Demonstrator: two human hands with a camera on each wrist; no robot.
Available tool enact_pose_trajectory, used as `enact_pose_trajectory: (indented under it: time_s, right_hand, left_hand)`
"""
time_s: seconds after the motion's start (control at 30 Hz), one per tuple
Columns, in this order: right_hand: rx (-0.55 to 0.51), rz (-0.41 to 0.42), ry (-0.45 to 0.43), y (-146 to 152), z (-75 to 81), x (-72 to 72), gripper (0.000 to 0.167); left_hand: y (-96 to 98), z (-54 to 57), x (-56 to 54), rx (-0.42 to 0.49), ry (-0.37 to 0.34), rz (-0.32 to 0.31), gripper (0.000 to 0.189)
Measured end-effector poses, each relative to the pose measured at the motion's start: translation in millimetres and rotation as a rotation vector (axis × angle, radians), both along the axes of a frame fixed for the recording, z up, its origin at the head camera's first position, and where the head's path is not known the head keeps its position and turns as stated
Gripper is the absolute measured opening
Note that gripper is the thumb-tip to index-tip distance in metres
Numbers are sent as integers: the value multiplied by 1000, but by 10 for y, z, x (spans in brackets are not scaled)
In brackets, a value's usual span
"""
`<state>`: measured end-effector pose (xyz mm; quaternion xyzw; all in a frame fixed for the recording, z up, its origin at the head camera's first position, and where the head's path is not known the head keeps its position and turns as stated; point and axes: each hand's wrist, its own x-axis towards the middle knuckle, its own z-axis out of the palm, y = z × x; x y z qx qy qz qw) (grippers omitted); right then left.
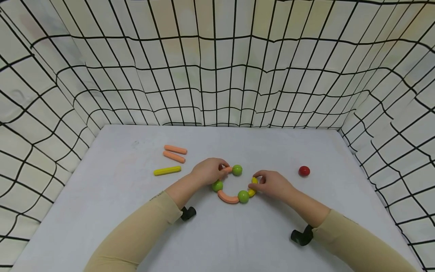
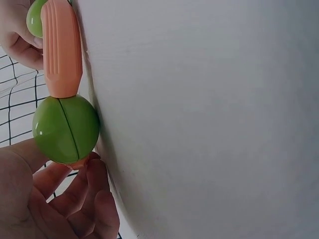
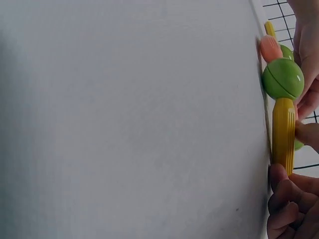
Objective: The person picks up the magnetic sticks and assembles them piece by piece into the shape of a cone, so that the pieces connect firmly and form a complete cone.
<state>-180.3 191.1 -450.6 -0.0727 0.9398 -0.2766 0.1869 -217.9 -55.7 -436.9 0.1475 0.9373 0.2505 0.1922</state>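
In the head view, colored pieces on the table form a ring with a gap at its right. My left hand [image 1: 208,170] pinches an orange piece [image 1: 229,169] between two green balls; one green ball [image 1: 237,170] sits at its free end, another green ball [image 1: 217,185] under my fingers. A curved orange piece [image 1: 228,197] runs along the near side to a third green ball [image 1: 243,196]. From that ball rises a curved yellow piece [image 1: 252,193], which my right hand [image 1: 274,184] pinches with thumb and fingertips. The right wrist view shows the yellow piece [image 3: 283,132] end-on against the ball.
A red ball [image 1: 304,171] lies right of my hands. At the left are two straight orange sticks [image 1: 175,149] and a straight yellow stick [image 1: 167,170]. Black netting [image 1: 231,79] stands round the back and sides of the white table [image 1: 102,204]. Black wrist devices [image 1: 301,236] hang below both forearms.
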Motion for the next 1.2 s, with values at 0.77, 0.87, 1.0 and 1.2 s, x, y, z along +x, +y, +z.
enact_pose_trajectory:
  time_s: [0.77,0.87,1.0,1.2]
  right_hand:
    - [-178,-56,-70,-1,2,-20,45]
    - [-213,-77,-94,13,0,-28,44]
    - [-240,-95,-109,11,30,-12,40]
    - [-267,-110,-140,6,56,0,37]
  left_hand:
    - [11,-6,2,16,4,6,29]
    - [13,-7,0,14,6,7,29]
    - [15,-8,2,8,10,15,28]
    - [14,-1,10,0,15,23,28]
